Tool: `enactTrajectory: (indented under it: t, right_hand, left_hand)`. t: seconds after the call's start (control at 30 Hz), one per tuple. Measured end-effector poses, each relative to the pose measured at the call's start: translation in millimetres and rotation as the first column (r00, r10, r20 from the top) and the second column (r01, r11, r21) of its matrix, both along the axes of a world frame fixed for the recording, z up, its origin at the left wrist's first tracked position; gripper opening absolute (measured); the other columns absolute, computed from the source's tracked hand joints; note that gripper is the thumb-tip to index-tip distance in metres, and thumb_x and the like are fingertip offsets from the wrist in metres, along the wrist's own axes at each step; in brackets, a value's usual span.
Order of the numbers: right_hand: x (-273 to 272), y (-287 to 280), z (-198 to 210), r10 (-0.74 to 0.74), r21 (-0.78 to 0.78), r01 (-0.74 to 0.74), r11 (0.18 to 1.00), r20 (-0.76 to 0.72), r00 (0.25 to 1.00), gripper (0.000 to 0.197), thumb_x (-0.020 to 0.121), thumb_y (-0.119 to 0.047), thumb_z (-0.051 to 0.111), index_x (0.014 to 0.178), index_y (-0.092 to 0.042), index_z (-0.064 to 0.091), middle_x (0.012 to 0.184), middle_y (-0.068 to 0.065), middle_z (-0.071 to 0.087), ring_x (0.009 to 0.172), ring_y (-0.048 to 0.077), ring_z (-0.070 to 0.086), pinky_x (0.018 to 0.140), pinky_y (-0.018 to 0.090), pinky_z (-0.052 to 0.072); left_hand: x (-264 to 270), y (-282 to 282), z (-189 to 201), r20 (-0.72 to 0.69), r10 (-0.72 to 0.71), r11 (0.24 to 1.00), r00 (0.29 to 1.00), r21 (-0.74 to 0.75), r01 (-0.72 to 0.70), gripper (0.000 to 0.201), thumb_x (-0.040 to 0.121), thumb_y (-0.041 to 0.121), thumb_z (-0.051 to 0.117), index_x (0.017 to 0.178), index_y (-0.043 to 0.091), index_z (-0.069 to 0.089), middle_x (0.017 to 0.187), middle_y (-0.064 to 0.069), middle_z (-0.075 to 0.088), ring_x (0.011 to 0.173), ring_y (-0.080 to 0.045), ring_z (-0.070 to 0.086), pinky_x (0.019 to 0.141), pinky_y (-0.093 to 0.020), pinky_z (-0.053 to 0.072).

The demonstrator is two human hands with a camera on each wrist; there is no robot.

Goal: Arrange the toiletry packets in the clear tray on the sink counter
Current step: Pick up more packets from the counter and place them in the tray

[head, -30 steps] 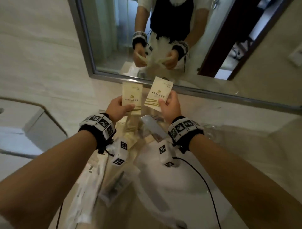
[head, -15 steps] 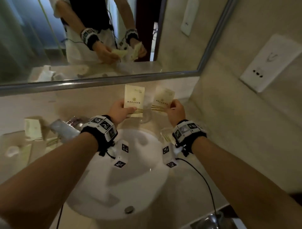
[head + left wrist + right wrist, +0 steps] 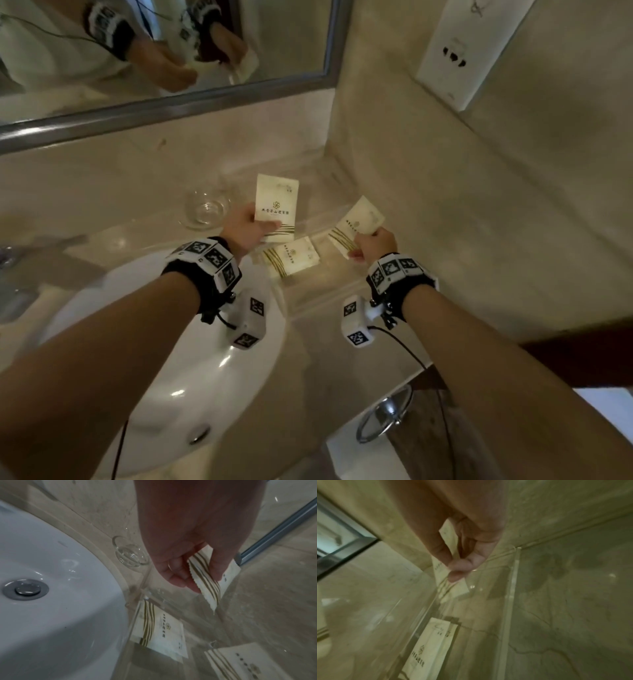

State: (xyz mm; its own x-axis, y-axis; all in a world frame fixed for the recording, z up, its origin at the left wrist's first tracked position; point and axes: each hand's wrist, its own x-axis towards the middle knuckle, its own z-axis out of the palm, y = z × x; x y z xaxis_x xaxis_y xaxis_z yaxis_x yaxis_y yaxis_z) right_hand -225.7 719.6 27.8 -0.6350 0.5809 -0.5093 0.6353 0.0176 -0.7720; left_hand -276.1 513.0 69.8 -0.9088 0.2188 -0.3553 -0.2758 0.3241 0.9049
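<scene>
My left hand [image 3: 263,228] pinches a cream toiletry packet [image 3: 277,205] with gold stripes by its lower edge and holds it upright above the clear tray [image 3: 308,303]. My right hand [image 3: 363,241] pinches a second, matching packet [image 3: 359,222], tilted, over the tray's right part. A third packet [image 3: 291,258] lies flat in the tray between my hands. The left wrist view shows thumb and fingers [image 3: 195,582] on the held packet [image 3: 208,584] and the lying packet [image 3: 163,632] behind the tray wall [image 3: 135,616]. In the right wrist view my fingertips [image 3: 458,568] clamp a packet [image 3: 448,588] above the lying one [image 3: 431,645].
A small glass dish [image 3: 205,205] stands left of the tray. The white basin [image 3: 171,342] lies below my left arm, its drain [image 3: 25,589] shut. A mirror [image 3: 171,68] runs along the back; the side wall carries a socket plate [image 3: 462,58]. A towel ring [image 3: 387,414] hangs under the counter's edge.
The view has swung right along the counter. Both hands carried their packets right and down to just above the clear tray; the right packet now tilts toward it.
</scene>
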Motion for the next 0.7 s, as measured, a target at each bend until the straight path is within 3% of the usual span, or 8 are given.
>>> enactTrajectory:
  t: [0.07, 0.17, 0.3, 0.37, 0.4, 0.47, 0.6, 0.7]
  right_hand:
    - [3, 12, -11, 0.038, -0.104, -0.026, 0.994, 0.115, 0.993, 0.007, 0.085, -0.001, 0.054, 0.092, 0.000, 0.051, 0.076, 0.013, 0.061, 0.058, 0.021, 0.058, 0.065, 0.029, 0.055]
    - [6, 18, -24, 0.158, -0.221, -0.123, 0.967, 0.148, 0.976, 0.010, 0.086, 0.001, 0.056, 0.084, -0.007, 0.050, 0.090, 0.010, 0.056, 0.071, 0.016, 0.059, 0.054, 0.017, 0.054]
    - [2, 16, -33, 0.231, -0.223, -0.189, 0.956, 0.180, 0.956, 0.022, 0.086, -0.001, 0.058, 0.073, -0.014, 0.046, 0.096, 0.009, 0.054, 0.099, 0.026, 0.061, 0.084, 0.028, 0.057]
    - [-2, 11, -29, 0.326, -0.136, -0.299, 0.944, 0.280, 0.903, 0.029, 0.095, -0.018, 0.050, 0.067, -0.014, 0.042, 0.078, 0.004, 0.049, 0.085, 0.022, 0.056, 0.078, 0.025, 0.054]
    - [-5, 10, -24, 0.290, -0.108, -0.269, 0.957, 0.335, 0.897, 0.038, 0.098, -0.033, 0.042, 0.066, -0.012, 0.043, 0.071, 0.004, 0.047, 0.079, 0.021, 0.052, 0.074, 0.025, 0.049]
    - [-5, 7, -16, 0.335, 0.092, -0.391, 0.916, 0.363, 0.870, 0.052, 0.096, -0.053, 0.031, 0.076, -0.008, 0.050, 0.077, 0.007, 0.052, 0.081, 0.021, 0.049, 0.078, 0.028, 0.042]
    - [-18, 9, -27, 0.408, 0.121, -0.496, 0.860, 0.422, 0.810, 0.057, 0.093, -0.058, 0.034, 0.089, -0.007, 0.060, 0.093, 0.012, 0.061, 0.093, 0.027, 0.059, 0.083, 0.030, 0.046]
    - [-22, 11, -32, 0.399, 0.117, -0.483, 0.868, 0.416, 0.818, 0.056, 0.093, -0.058, 0.035, 0.079, -0.009, 0.058, 0.081, 0.008, 0.059, 0.093, 0.028, 0.061, 0.084, 0.032, 0.048]
  left_hand:
    - [-2, 11, -8, 0.022, -0.011, 1.000, 1.000, -0.006, 0.011, 0.037, 0.087, 0.003, 0.059, 0.123, 0.002, 0.056, 0.125, -0.016, 0.061, 0.107, -0.029, 0.060, 0.086, -0.038, 0.050]
    - [-5, 22, -17, 0.042, -0.003, 1.000, 0.999, -0.017, 0.004, 0.036, 0.088, 0.004, 0.058, 0.124, 0.003, 0.055, 0.125, -0.015, 0.061, 0.102, -0.023, 0.058, 0.082, -0.034, 0.046]
    - [-10, 27, -25, 0.064, -0.010, 1.000, 0.998, -0.023, 0.011, 0.038, 0.088, 0.007, 0.058, 0.126, 0.004, 0.054, 0.126, -0.015, 0.060, 0.114, -0.030, 0.058, 0.082, -0.033, 0.045]
    - [-13, 27, -28, 0.066, -0.012, 1.000, 0.998, -0.023, 0.014, 0.037, 0.088, 0.006, 0.058, 0.125, 0.005, 0.055, 0.125, -0.014, 0.061, 0.110, -0.028, 0.059, 0.081, -0.033, 0.045]
    - [-15, 27, -29, 0.066, -0.012, 1.000, 0.998, -0.026, 0.014, 0.037, 0.088, 0.007, 0.058, 0.125, 0.005, 0.055, 0.125, -0.014, 0.061, 0.106, -0.026, 0.059, 0.080, -0.033, 0.045]
    - [-18, 25, -33, 0.068, -0.008, 0.999, 0.998, -0.030, 0.011, 0.036, 0.088, 0.007, 0.058, 0.124, 0.007, 0.056, 0.125, -0.013, 0.062, 0.105, -0.024, 0.059, 0.078, -0.032, 0.046]
    - [-22, 24, -36, 0.074, -0.012, 0.999, 0.997, -0.039, 0.015, 0.037, 0.088, 0.006, 0.058, 0.125, 0.006, 0.055, 0.125, -0.013, 0.061, 0.111, -0.029, 0.059, 0.084, -0.035, 0.049]
    - [-24, 23, -36, 0.068, -0.017, 0.999, 0.998, -0.037, 0.020, 0.035, 0.088, 0.006, 0.057, 0.124, 0.005, 0.055, 0.123, -0.012, 0.062, 0.105, -0.025, 0.059, 0.088, -0.037, 0.049]
